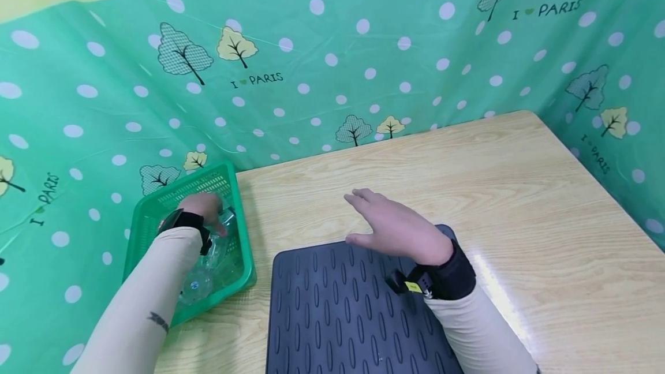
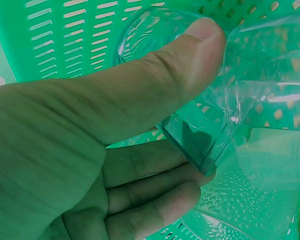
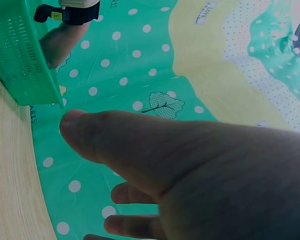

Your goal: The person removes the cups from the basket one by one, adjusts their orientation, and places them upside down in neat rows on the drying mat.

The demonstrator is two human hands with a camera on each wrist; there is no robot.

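Observation:
A green slotted basket [image 1: 235, 189] stands at the table's left edge with several clear crumpled plastic bottles [image 1: 208, 273] inside. My left hand [image 1: 206, 208] reaches down into it. In the left wrist view its thumb [image 2: 190, 55] and fingers [image 2: 155, 190] pinch a clear plastic bottle [image 2: 230, 115] against the basket wall [image 2: 65, 35]. My right hand [image 1: 387, 224] hovers flat with straight fingers over the far edge of a dark ribbed mat [image 1: 337, 310], holding nothing. The right wrist view shows its thumb [image 3: 120, 140] spread in the air, with the basket [image 3: 20, 60] off to the left.
The light wooden table [image 1: 519, 189] stretches to the right and behind the mat. A green polka-dot cloth [image 1: 337, 62] with tree prints covers the walls at the back and on both sides.

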